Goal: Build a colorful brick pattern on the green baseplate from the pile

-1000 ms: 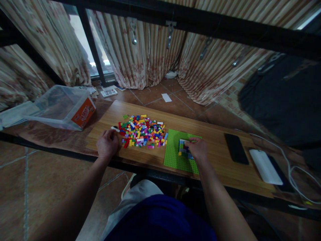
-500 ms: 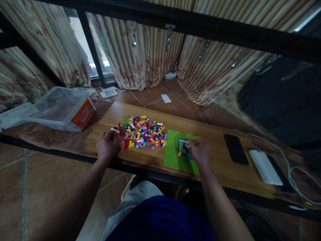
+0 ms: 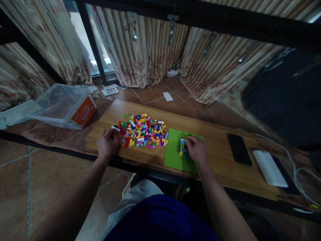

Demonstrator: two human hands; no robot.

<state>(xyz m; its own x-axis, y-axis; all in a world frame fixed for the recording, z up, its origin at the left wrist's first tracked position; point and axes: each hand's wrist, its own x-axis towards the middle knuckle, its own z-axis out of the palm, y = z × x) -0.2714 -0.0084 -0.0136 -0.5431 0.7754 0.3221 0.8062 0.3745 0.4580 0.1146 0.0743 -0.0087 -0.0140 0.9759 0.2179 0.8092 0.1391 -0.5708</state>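
A small build of toy bricks (image 3: 181, 149), with light blue, yellow and darker pieces, stands on a green studded baseplate (image 3: 173, 157). Over its right side is my right hand (image 3: 198, 150), thumb and fingers pinched together at the top of the build. Whatever lies between those fingertips is hidden. My left hand (image 3: 107, 143) rests on the board at the left edge of a heap of loose, many-coloured bricks (image 3: 142, 130). Its fingers are curled in, close to a white brick (image 3: 115, 128) with a black piece beside it. I cannot make out whether they hold anything.
Far left stands a clear plastic box (image 3: 62, 107) with an orange label. A black phone (image 3: 239, 149), a white slab-like device (image 3: 269, 168) and a white cable (image 3: 286, 152) lie at the right. A dark metal bar (image 3: 190, 18) crosses above, before curtains.
My right hand has shifted slightly left over the build and now covers more of it. My left hand stays by the heap. The view has moved a little.
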